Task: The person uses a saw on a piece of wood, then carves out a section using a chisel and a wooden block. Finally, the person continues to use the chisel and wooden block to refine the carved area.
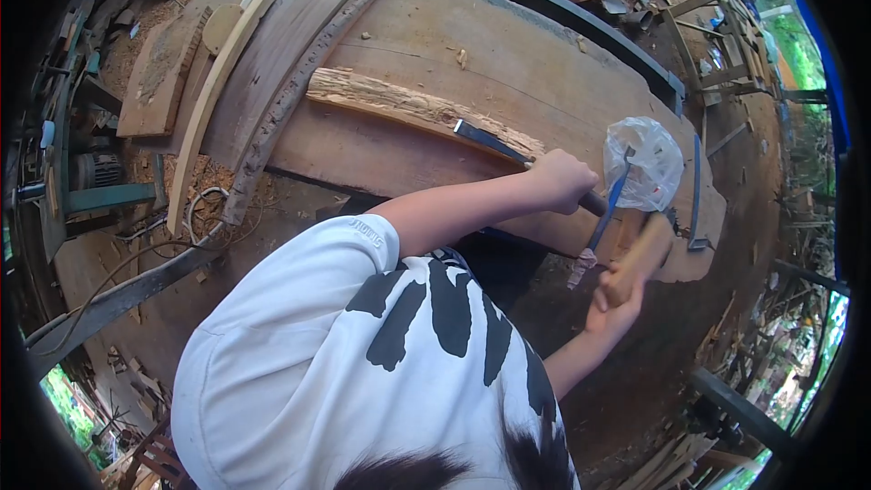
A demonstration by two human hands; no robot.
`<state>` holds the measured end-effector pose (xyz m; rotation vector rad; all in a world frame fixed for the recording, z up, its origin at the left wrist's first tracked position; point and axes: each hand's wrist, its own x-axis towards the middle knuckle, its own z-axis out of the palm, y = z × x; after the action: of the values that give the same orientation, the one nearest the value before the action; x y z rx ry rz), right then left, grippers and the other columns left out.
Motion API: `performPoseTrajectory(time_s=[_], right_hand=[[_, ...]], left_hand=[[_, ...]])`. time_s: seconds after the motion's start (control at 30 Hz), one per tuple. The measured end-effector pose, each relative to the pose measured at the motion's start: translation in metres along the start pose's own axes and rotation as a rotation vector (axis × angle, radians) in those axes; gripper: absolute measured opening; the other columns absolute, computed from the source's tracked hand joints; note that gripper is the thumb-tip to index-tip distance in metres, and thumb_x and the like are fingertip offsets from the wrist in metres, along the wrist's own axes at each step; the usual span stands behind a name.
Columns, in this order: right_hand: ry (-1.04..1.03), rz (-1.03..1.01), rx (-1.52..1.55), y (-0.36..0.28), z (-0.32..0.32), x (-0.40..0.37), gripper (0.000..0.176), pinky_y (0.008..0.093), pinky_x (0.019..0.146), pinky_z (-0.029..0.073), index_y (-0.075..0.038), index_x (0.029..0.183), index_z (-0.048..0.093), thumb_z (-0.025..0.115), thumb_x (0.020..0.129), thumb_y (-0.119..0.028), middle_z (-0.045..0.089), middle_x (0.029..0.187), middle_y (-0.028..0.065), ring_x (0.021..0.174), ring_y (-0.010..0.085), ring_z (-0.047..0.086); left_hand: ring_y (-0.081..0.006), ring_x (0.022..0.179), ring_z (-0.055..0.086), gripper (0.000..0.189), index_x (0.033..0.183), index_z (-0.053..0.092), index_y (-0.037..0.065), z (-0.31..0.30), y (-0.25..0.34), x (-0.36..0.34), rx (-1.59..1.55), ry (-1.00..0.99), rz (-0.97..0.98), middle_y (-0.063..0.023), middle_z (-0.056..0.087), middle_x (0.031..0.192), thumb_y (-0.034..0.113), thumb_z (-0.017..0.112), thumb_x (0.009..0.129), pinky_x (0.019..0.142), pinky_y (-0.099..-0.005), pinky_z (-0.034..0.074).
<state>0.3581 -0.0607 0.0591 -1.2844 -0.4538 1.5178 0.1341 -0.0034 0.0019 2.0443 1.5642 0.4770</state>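
Observation:
My left hand (564,181) is closed around the handle of a chisel. The chisel's flat dark blade (485,140) reaches left over a rough, splintered strip of wood (408,107) lying on the wide board; its tip appears to meet the wood. In my right hand (619,307) is a thick wooden club (646,256), slightly blurred, raised near the butt of the chisel handle. Between the two hands lies a blue metal bar (614,197) with cloth wrapped around its lower end.
A clear plastic bag (649,159) sits on the wide board (508,27), right of the chisel. Beside it lies an L-shaped dark metal bar (697,186). Long planks (299,45) and a curved wooden strip (222,82) cross the left end. Scrap wood surrounds the bench.

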Motion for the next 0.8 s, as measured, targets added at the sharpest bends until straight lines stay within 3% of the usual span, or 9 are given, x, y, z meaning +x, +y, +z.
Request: performPoseTrajectory(time_s=[0.07, 0.13, 0.2, 0.3, 0.47, 0.57, 0.67, 0.7, 0.8], right_hand=[[-0.034, -0.077, 0.123, 0.010, -0.008, 0.009, 0.039, 0.0177, 0.033, 0.030, -0.002, 0.118, 0.045, 0.049, 0.098, -0.035, 0.059, 0.085, 0.0152, 0.057, 0.0177, 0.060], [-0.365, 0.088, -0.449, 0.009, 0.001, -0.006, 0.038, 0.0176, 0.034, 0.031, -0.002, 0.117, 0.045, 0.048, 0.099, -0.034, 0.059, 0.087, 0.0152, 0.064, 0.0171, 0.061], [-0.370, 0.051, -0.441, 0.010, 0.012, -0.010, 0.036, 0.0180, 0.034, 0.031, -0.002, 0.117, 0.045, 0.050, 0.098, -0.033, 0.059, 0.088, 0.0156, 0.063, 0.0171, 0.061], [-0.024, -0.196, -0.066, 0.015, 0.015, 0.008, 0.037, 0.0184, 0.035, 0.031, -0.002, 0.116, 0.045, 0.054, 0.096, -0.032, 0.061, 0.083, 0.0152, 0.054, 0.0174, 0.059], [-0.363, -0.018, -0.582, 0.010, 0.016, -0.002, 0.037, 0.0191, 0.035, 0.032, -0.004, 0.115, 0.045, 0.056, 0.095, -0.034, 0.062, 0.082, 0.0136, 0.056, 0.0166, 0.060], [-0.011, -0.356, -0.330, 0.000, 0.015, 0.009, 0.034, 0.0195, 0.034, 0.032, -0.006, 0.113, 0.046, 0.056, 0.095, -0.032, 0.063, 0.083, 0.0154, 0.058, 0.0168, 0.062], [0.073, -0.266, -0.414, 0.021, 0.018, 0.012, 0.033, 0.0192, 0.034, 0.031, -0.006, 0.115, 0.045, 0.056, 0.095, -0.030, 0.063, 0.084, 0.0165, 0.058, 0.0167, 0.062], [-0.217, -0.078, -0.587, 0.020, 0.011, 0.007, 0.035, 0.0193, 0.033, 0.030, -0.004, 0.114, 0.047, 0.054, 0.096, -0.033, 0.063, 0.085, 0.0171, 0.059, 0.0168, 0.063], [-0.205, -0.003, -0.384, 0.015, -0.001, 0.007, 0.038, 0.0195, 0.033, 0.030, -0.002, 0.112, 0.049, 0.051, 0.097, -0.036, 0.063, 0.086, 0.0170, 0.061, 0.0174, 0.063]], left_hand=[[-0.0316, 0.074, 0.069, 0.019, 0.086, 0.067, 0.010, 0.005, 0.000, 0.000, 0.004, 0.005, 0.002, -0.0121, 0.069, 0.076, 0.019, 0.068, 0.069, 0.066, -0.0435, 0.054], [-0.0316, 0.074, 0.069, 0.019, 0.086, 0.067, 0.010, 0.004, -0.001, 0.002, 0.011, 0.019, 0.013, -0.0120, 0.069, 0.076, 0.019, 0.068, 0.069, 0.066, -0.0436, 0.054], [-0.0321, 0.074, 0.069, 0.020, 0.086, 0.066, 0.009, 0.003, -0.004, 0.002, -0.015, 0.020, 0.000, -0.0123, 0.069, 0.076, 0.018, 0.068, 0.069, 0.066, -0.0436, 0.054], [-0.0325, 0.074, 0.069, 0.020, 0.087, 0.066, 0.009, 0.005, -0.002, 0.002, -0.012, 0.034, 0.004, -0.0128, 0.069, 0.076, 0.018, 0.068, 0.068, 0.065, -0.0436, 0.054], [-0.0326, 0.076, 0.069, 0.021, 0.088, 0.065, 0.010, -0.001, -0.006, 0.000, 0.013, -0.003, 0.018, -0.0135, 0.069, 0.078, 0.018, 0.068, 0.069, 0.066, -0.0440, 0.054], [-0.0329, 0.076, 0.069, 0.022, 0.089, 0.065, 0.009, -0.003, -0.003, -0.002, -0.008, -0.022, -0.007, -0.0136, 0.069, 0.079, 0.018, 0.067, 0.070, 0.066, -0.0443, 0.054], [-0.0329, 0.076, 0.069, 0.021, 0.089, 0.064, 0.009, -0.005, -0.001, -0.003, 0.003, -0.018, -0.004, -0.0136, 0.069, 0.079, 0.019, 0.067, 0.070, 0.066, -0.0445, 0.054], [-0.0328, 0.076, 0.069, 0.021, 0.089, 0.064, 0.009, -0.007, -0.001, -0.003, 0.019, -0.012, -0.002, -0.0137, 0.069, 0.079, 0.019, 0.067, 0.071, 0.066, -0.0445, 0.054], [-0.0322, 0.075, 0.069, 0.021, 0.089, 0.064, 0.009, -0.008, -0.007, -0.005, 0.029, 0.008, -0.004, -0.0131, 0.069, 0.077, 0.020, 0.067, 0.071, 0.066, -0.0443, 0.054]])
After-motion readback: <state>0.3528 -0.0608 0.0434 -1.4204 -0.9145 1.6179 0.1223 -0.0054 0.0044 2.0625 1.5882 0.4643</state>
